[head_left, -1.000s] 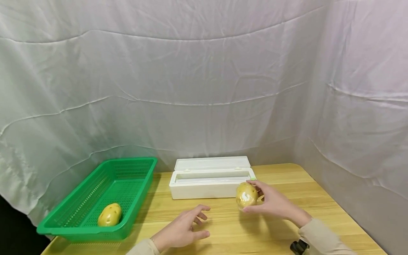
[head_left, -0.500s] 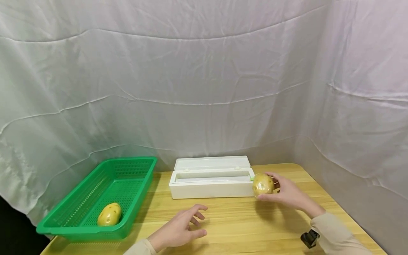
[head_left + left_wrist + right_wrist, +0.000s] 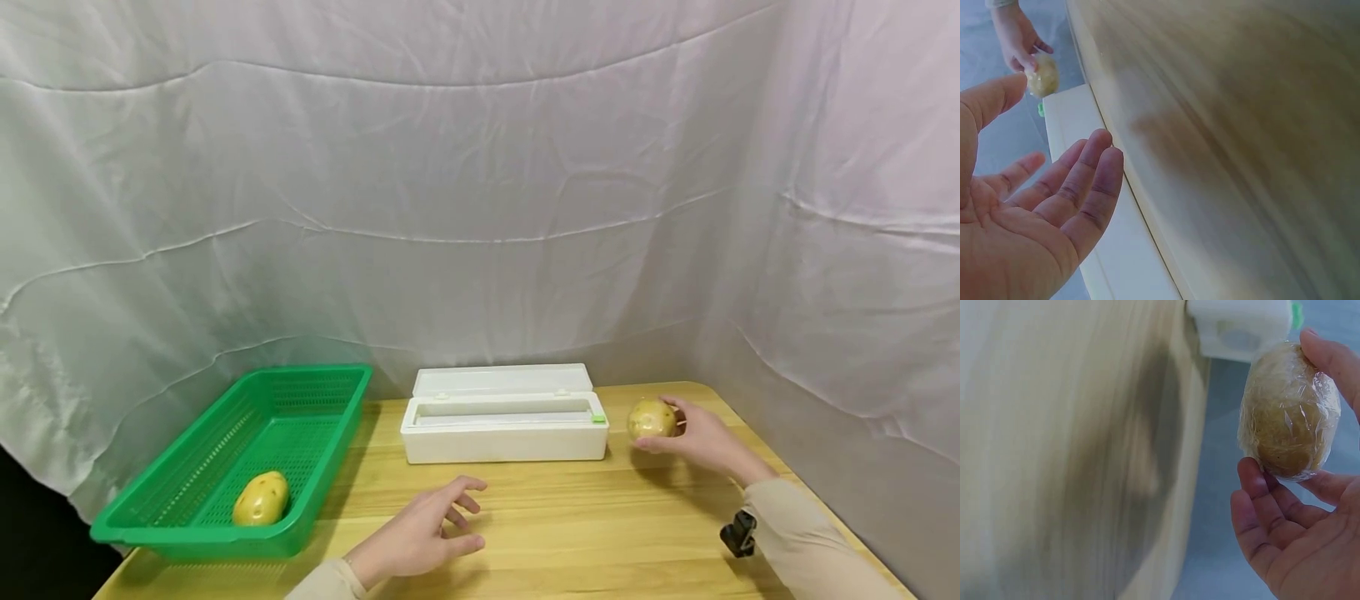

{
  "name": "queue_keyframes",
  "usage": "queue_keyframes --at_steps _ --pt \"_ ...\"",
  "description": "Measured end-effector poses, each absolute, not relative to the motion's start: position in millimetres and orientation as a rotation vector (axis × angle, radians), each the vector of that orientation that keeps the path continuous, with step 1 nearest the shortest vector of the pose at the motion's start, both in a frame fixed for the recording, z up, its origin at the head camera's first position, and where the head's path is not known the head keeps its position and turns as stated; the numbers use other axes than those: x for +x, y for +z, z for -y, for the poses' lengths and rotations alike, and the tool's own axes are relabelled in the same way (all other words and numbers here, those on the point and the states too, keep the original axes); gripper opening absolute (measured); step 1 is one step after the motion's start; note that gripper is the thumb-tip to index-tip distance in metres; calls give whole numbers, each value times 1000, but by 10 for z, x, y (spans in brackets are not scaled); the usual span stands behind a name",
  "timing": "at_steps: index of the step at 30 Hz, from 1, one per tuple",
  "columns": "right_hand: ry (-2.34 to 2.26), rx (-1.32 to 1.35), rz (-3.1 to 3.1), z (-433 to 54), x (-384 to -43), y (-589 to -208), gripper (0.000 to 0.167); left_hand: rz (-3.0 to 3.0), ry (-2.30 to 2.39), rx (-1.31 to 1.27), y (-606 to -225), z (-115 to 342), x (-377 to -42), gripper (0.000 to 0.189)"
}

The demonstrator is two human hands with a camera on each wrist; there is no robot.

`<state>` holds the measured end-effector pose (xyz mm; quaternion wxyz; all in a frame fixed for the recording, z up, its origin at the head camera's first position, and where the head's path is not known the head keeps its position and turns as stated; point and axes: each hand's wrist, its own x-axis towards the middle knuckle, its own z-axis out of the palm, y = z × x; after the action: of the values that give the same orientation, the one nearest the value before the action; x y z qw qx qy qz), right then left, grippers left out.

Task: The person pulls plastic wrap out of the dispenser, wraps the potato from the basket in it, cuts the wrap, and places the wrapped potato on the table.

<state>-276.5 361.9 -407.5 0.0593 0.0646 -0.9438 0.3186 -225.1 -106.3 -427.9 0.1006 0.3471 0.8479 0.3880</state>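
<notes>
A potato (image 3: 1288,419) wrapped in clear plastic film is gripped between the thumb and fingers of my right hand (image 3: 701,437), to the right of the white box. In the right wrist view the film looks wrinkled and shiny. My left hand (image 3: 423,529) hovers over the table in front of the box, holding nothing, its fingers loosely spread. The left wrist view shows its palm (image 3: 1016,250) bare. Behind the hands stands a long white box (image 3: 504,443) with its lid raised and a roll of film (image 3: 502,418) inside. A small green slider (image 3: 597,419) sits at its right end.
At the left a green basket (image 3: 330,475) holds another potato (image 3: 261,498), shiny on top. The wooden table (image 3: 570,525) ends near the grey-white curtain (image 3: 480,183) behind and at the right. A black device (image 3: 738,534) is strapped to the right wrist.
My right hand has carried the wrapped potato to the right and farther back, from before the box to beside its right end. The left hand has barely moved.
</notes>
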Motion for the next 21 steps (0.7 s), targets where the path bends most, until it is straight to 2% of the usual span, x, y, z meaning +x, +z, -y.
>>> queue_keyframes --at_steps 21 --pt "931 170 2924 -3727 -3134 -4303 110 -2494 1162 1024 -4283 1090 -2246 57"
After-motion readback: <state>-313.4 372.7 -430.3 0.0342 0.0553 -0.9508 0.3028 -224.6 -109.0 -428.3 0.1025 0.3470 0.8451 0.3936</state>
